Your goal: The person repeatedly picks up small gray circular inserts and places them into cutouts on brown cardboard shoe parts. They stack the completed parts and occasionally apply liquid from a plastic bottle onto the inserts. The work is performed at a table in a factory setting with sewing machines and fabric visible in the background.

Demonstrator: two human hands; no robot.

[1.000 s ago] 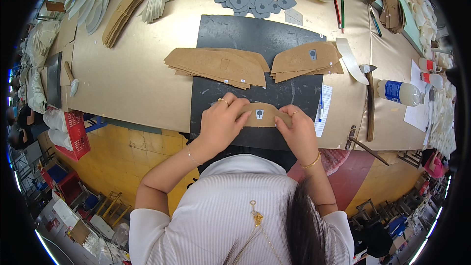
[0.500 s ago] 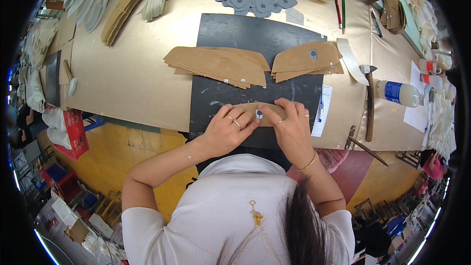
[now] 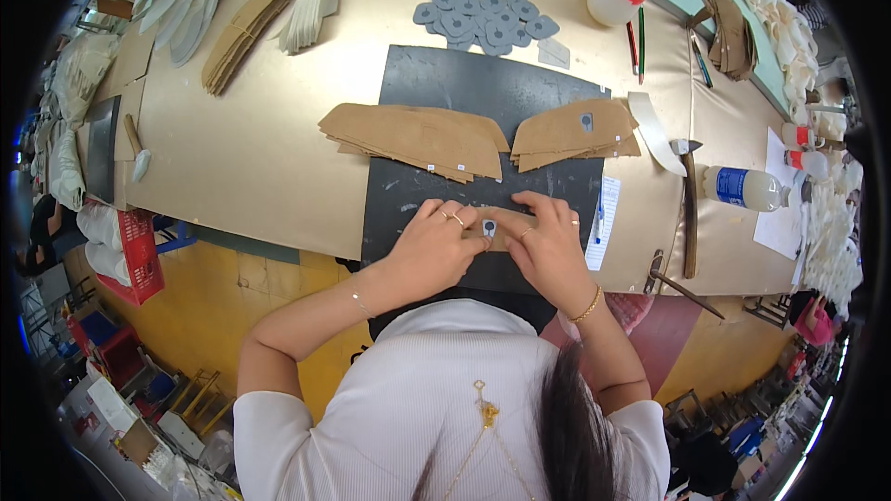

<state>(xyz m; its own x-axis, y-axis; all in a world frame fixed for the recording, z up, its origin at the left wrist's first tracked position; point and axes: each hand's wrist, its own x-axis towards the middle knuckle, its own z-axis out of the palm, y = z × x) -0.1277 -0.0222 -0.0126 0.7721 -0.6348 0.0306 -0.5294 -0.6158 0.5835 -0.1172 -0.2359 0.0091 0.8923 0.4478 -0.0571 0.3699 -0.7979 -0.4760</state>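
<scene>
A curved brown sheet piece (image 3: 499, 239) lies flat on the black mat in front of me, mostly covered by my hands. On it sits a small grey patch with a dark round spot (image 3: 488, 226). My left hand (image 3: 434, 243) presses the piece from the left, its thumb reaching the patch's edge and its fingers bent. From the right, my right hand (image 3: 549, 243) holds the piece down, its index finger stretched across just above the patch. Beyond my hands lie two fanned stacks of similar brown pieces, the left stack (image 3: 418, 137) and the right stack (image 3: 561, 134), which shows one grey patch.
A pile of grey patches (image 3: 483, 19) lies beyond the black mat (image 3: 408, 74). To the right are a hammer (image 3: 689, 204), another hammer (image 3: 682, 288), a curved white strip (image 3: 654, 130), a bottle (image 3: 742, 187), a paper sheet with a pen (image 3: 603, 223) and pencils (image 3: 640, 42).
The whole view has shifted slightly, so the table things appear lower. My right index finger has straightened leftward over the piece, nearer my left fingers. Both hands stay on the piece.
</scene>
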